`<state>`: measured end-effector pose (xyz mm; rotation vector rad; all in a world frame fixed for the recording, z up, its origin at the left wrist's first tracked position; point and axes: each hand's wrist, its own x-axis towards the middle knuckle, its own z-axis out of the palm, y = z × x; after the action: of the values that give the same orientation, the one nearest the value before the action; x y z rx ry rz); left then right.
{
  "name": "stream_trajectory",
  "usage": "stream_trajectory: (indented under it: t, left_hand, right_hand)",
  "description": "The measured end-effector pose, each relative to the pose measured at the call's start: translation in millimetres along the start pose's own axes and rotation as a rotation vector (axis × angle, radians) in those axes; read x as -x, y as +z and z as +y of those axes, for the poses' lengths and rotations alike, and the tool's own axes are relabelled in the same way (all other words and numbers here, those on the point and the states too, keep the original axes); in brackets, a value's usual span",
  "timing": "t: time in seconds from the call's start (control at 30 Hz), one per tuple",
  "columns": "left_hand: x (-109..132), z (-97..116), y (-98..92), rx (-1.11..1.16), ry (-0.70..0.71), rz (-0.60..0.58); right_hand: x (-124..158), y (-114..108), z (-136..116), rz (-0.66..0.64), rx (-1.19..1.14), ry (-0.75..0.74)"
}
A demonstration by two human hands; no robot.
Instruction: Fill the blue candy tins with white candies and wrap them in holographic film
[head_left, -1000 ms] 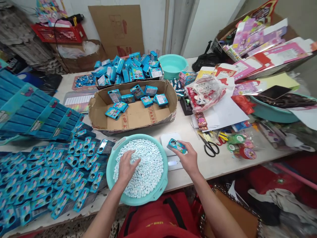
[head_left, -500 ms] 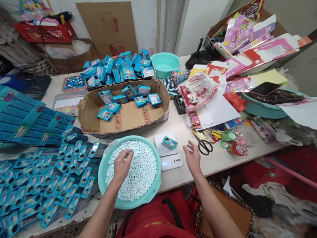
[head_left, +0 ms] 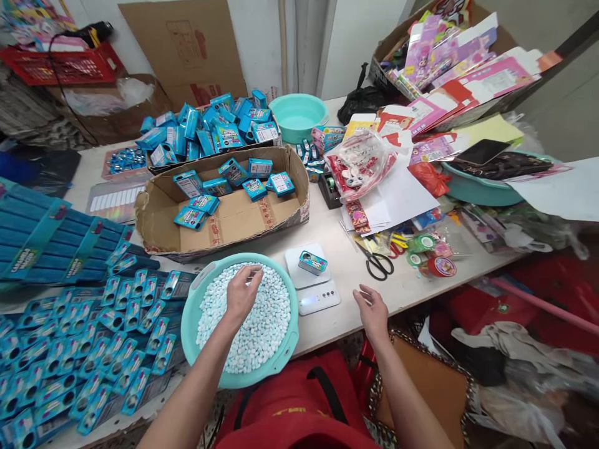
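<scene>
My left hand (head_left: 243, 293) hovers over a turquoise basin (head_left: 188, 327) filled with small pale blue and white candies (head_left: 262, 330). Its fingers are loosely bent, thumb slightly apart, and I see nothing held. To the right of the basin, a small blue candy box (head_left: 313, 262) lies on the white plate of a digital scale (head_left: 319, 300), whose display is lit. My right hand (head_left: 372, 308) is off the scale's right side, above the table's front edge, with fingers apart and nothing in them.
Behind the basin stands a cardboard tray (head_left: 222, 240) with several blue boxes. Many open-ended blue boxes (head_left: 93, 349) crowd the left side. Black scissors (head_left: 380, 267) and tape rolls (head_left: 440, 267) lie right of the scale. A pile of flat cartons (head_left: 449, 93) rises at back right.
The camera view has shifted slightly. My left hand has moved a little right over the candies, and my right hand has drawn back from the scale. The box stays on the scale.
</scene>
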<state>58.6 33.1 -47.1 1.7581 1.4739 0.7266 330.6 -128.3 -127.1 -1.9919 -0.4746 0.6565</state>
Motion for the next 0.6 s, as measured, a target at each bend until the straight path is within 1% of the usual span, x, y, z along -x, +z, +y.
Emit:
stream_trajectory:
  t: [0.13, 0.23, 0.33, 0.43, 0.53, 0.57, 0.6]
  left_hand:
    - [-17.0, 19.6, 20.2, -0.025, 0.114, -0.055]
    - [-29.6, 36.1, 38.0, -0.088, 0.2, -0.145]
    - [-40.0, 48.6, 54.8, -0.185, 0.276, -0.244]
    - [-46.6, 54.1, 73.7, -0.337, 0.38, -0.348]
    - [-48.0, 55.0, 94.2, -0.498, 0.524, -0.513]
    - [-47.3, 54.8, 98.7, -0.535, 0.542, -0.562]
    - [-46.0, 54.3, 100.2, -0.558, 0.533, -0.585]
  right_hand:
    - [3.5, -7.3, 6.7, -0.001, 0.004, 0.038]
    - [2.4, -10.9, 9.2, -0.01, 0.006, 0.06]
    - [-0.3, -9.6, 6.8, -0.014, 0.019, 0.052]
    - [-2.4, -3.5, 0.1, -0.03, 0.011, 0.031]
    - [-2.1, 4.4, -7.6, -0.055, 0.02, 0.025]
    - [-1.4, 6.6, -10.0, -0.063, 0.029, 0.027]
    - [-0.7, 8.3, -12.1, -0.07, 0.039, 0.03]
